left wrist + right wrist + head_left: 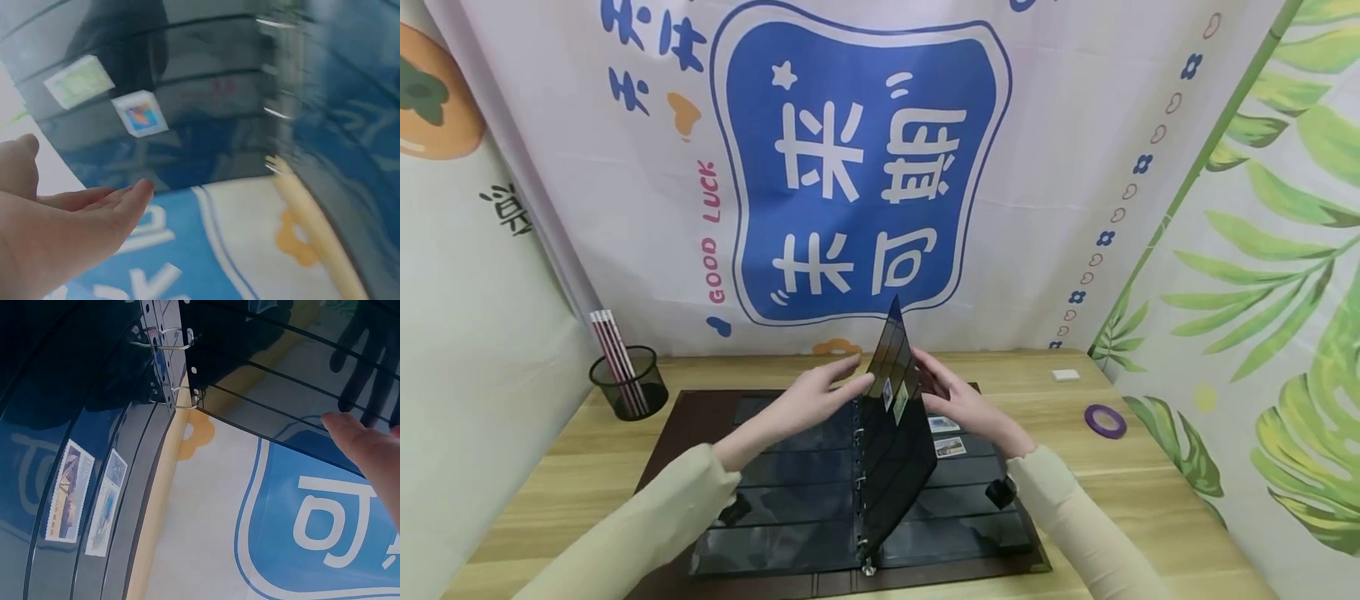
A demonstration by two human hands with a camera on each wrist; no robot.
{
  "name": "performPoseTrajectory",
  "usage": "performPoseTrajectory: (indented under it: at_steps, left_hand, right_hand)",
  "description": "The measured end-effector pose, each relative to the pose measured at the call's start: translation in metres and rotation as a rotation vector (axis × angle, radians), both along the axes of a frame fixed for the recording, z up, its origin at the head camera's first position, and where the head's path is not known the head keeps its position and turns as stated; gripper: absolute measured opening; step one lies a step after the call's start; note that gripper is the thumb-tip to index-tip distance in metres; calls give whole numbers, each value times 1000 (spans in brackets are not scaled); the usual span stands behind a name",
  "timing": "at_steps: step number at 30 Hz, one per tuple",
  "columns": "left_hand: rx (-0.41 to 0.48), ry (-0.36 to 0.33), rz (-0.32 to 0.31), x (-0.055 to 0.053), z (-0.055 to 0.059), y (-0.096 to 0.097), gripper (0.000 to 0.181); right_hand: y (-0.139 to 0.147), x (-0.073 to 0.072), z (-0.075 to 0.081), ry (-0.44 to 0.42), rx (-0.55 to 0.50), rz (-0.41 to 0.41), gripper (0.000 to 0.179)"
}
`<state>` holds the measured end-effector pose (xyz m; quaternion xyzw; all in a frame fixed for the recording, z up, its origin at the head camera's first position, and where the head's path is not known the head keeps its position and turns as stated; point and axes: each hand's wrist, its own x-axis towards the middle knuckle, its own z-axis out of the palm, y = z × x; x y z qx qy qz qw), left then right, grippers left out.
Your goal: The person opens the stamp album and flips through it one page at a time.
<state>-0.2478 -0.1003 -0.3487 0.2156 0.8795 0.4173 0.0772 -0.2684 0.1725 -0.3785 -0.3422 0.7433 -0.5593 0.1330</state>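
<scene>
A stamp album (658, 450) with a dark brown cover lies spread on the table. One black page (895, 475) stands up from its metal rings (860, 482), with two small stamps, one green-toned (79, 82) and one with a blue and orange picture (141, 114). My left hand (812, 400) is at the left side of this page, fingers stretched out and holding nothing. Behind the page's other face, my right hand (966, 407) has its fingers extended, a fingertip right at the surface. Two more stamps, one upper (943, 424) and one lower (950, 447), sit on the right-hand page below.
At the back left stands a black mesh cup (655, 393) holding several striped pencils (616, 354). Toward the right lie a white block (1065, 375) and a purple ring-shaped roll (1093, 427). A printed cloth (1037, 208) hangs behind the wooden table (1150, 500).
</scene>
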Motion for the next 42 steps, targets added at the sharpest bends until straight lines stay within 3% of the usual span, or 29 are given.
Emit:
performPoseTrajectory:
  at_steps: [4, 8, 12, 19, 25, 31, 37, 42]
  left_hand:
    - [63, -61, -21, -5, 21, 24, 78]
    - [70, -25, -40, -6, 33, 39, 68]
    - [93, -4, -50, -4, 36, 43, 54]
    - [171, -57, -59, -1, 35, 32, 62]
    - [158, -27, 0, 5, 33, 7, 62]
    - [156, -3, 61, 12, 27, -35, 59]
    - [210, -108, 96, 18, 10, -81, 63]
    - [200, -154, 146, 22, -11, -106, 66]
  right_hand:
    - [-2, 1, 1, 11, 5, 11, 81]
    - [-9, 2, 4, 39, 40, 25, 79]
    - [-19, 4, 9, 84, 77, 30, 82]
    - [-27, 5, 13, 101, 109, 12, 84]
    - [-19, 4, 8, 95, 132, -24, 81]
    - [0, -3, -4, 65, 166, -78, 83]
    - [22, -12, -22, 43, 232, -133, 84]
    - [39, -20, -38, 50, 304, -180, 83]
